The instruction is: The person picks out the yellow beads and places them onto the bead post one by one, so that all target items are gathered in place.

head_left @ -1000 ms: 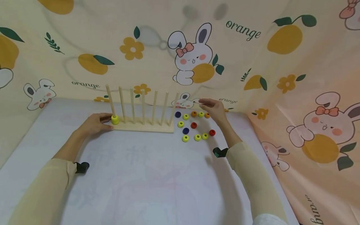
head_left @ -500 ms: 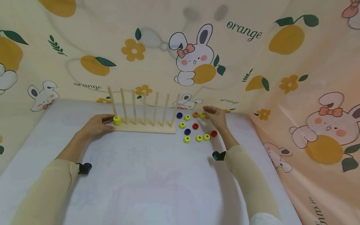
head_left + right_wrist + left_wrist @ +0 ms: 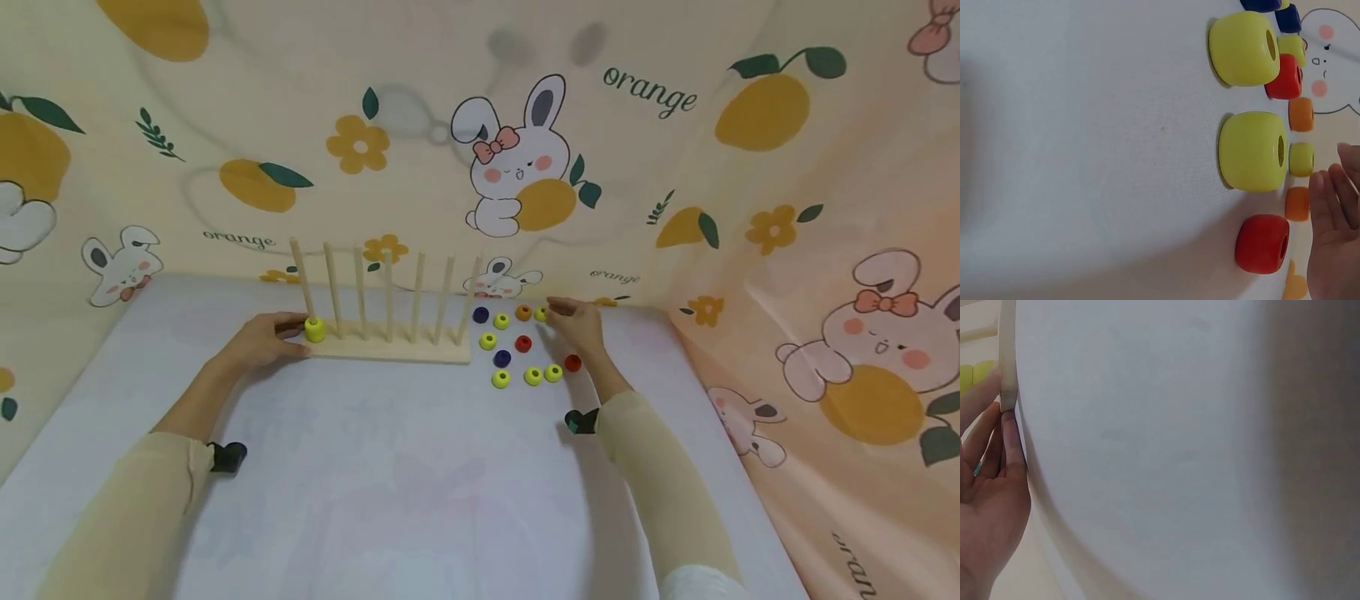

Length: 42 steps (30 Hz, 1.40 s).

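Note:
A pale wooden peg rack (image 3: pixel 390 353) with a row of upright pegs stands on the white table. Yellow beads (image 3: pixel 314 331) sit low on its leftmost peg; the left wrist view shows two side by side. My left hand (image 3: pixel 258 342) grips the rack's left end, thumb and fingers at its edges. Over the far side of the loose beads is my right hand (image 3: pixel 583 327), fingers fairly straight and holding nothing visible. Its fingertips are close to a yellow bead (image 3: pixel 1301 159) and an orange bead (image 3: pixel 1297 204). In the head view the hand hides that orange bead.
Several loose beads lie right of the rack, including dark blue (image 3: pixel 481 315), red (image 3: pixel 523 343), orange (image 3: pixel 523 312) and yellow (image 3: pixel 501 379) ones. Another red bead (image 3: pixel 573 362) lies below the right hand. A printed cloth (image 3: pixel 420 100) rises behind the table.
My right hand has lowered toward the far loose beads, and its fingers have come nearer to them. The left hand stays at the rack's end. The whole head view has shifted slightly.

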Each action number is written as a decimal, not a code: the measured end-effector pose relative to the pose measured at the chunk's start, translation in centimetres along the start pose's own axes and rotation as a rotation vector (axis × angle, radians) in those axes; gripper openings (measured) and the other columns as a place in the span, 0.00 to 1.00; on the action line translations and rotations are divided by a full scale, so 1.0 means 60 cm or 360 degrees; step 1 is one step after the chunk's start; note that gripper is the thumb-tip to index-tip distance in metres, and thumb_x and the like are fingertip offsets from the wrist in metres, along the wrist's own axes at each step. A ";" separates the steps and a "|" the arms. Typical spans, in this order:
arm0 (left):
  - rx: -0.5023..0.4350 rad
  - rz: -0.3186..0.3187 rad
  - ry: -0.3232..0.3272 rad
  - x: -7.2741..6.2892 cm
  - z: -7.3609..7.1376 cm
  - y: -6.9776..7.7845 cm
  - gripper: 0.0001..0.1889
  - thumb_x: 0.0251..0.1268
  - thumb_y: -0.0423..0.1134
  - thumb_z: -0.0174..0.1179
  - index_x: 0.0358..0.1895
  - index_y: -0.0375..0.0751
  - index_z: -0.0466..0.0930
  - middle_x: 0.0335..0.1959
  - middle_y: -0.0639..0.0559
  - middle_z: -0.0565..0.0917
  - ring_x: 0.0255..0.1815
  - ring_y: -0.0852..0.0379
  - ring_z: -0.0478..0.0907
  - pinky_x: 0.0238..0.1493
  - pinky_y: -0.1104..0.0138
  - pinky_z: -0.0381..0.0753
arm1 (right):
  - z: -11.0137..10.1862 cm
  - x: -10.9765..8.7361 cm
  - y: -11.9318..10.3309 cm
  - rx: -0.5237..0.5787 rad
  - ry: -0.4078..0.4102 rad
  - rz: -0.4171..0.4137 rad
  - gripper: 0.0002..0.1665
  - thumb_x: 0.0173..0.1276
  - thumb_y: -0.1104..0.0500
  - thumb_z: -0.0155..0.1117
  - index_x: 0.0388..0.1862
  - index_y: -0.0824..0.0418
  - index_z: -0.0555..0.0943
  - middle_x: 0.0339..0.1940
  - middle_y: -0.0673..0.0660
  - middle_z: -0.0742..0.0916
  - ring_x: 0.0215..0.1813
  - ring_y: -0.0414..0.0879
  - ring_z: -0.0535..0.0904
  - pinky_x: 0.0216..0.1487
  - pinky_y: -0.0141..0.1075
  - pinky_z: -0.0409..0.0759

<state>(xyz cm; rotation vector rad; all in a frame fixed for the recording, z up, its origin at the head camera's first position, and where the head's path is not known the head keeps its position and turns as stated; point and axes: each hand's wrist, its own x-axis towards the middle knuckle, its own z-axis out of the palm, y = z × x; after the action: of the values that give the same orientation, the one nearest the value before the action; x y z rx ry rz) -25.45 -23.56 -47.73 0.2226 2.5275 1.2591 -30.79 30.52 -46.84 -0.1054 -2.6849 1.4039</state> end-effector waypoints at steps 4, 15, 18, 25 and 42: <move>0.0012 0.0013 0.0019 -0.003 0.000 0.000 0.39 0.61 0.34 0.69 0.72 0.25 0.60 0.71 0.28 0.66 0.71 0.33 0.64 0.73 0.44 0.60 | 0.004 -0.001 0.000 -0.0014 -0.0037 0.0016 0.22 0.66 0.61 0.68 0.59 0.59 0.83 0.54 0.59 0.87 0.58 0.52 0.82 0.61 0.43 0.79; -0.0021 0.0044 0.0038 -0.003 0.003 -0.003 0.39 0.61 0.34 0.69 0.72 0.25 0.61 0.70 0.28 0.66 0.70 0.34 0.66 0.71 0.47 0.64 | 0.011 -0.005 0.006 -0.0110 -0.0047 -0.0012 0.18 0.67 0.61 0.67 0.56 0.59 0.84 0.52 0.59 0.87 0.56 0.52 0.82 0.59 0.44 0.79; -0.0008 0.0029 0.0049 -0.005 -0.002 -0.003 0.39 0.61 0.34 0.69 0.72 0.26 0.61 0.70 0.28 0.66 0.70 0.34 0.65 0.71 0.47 0.64 | 0.017 -0.005 0.002 -0.0111 -0.0083 0.0008 0.18 0.67 0.60 0.67 0.56 0.59 0.84 0.52 0.58 0.87 0.56 0.52 0.81 0.59 0.44 0.80; -0.0028 0.0059 0.0022 -0.006 0.004 -0.002 0.39 0.60 0.36 0.70 0.71 0.24 0.62 0.69 0.27 0.67 0.70 0.33 0.66 0.70 0.46 0.65 | 0.027 -0.013 -0.005 -0.0198 -0.0154 0.0173 0.21 0.68 0.58 0.67 0.60 0.58 0.82 0.57 0.58 0.85 0.58 0.54 0.79 0.60 0.47 0.78; -0.0020 0.0022 0.0020 0.001 0.006 -0.006 0.40 0.62 0.36 0.69 0.73 0.28 0.60 0.71 0.30 0.66 0.71 0.35 0.65 0.73 0.47 0.63 | 0.025 -0.006 -0.019 -0.0345 -0.0130 0.0139 0.20 0.68 0.54 0.69 0.57 0.57 0.84 0.54 0.56 0.87 0.54 0.52 0.81 0.57 0.46 0.80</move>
<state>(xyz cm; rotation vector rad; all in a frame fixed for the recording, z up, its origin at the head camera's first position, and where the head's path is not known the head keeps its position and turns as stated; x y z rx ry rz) -25.38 -23.50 -48.20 0.2304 2.5323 1.2848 -30.64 28.59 -46.79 -0.1893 -2.9265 1.1567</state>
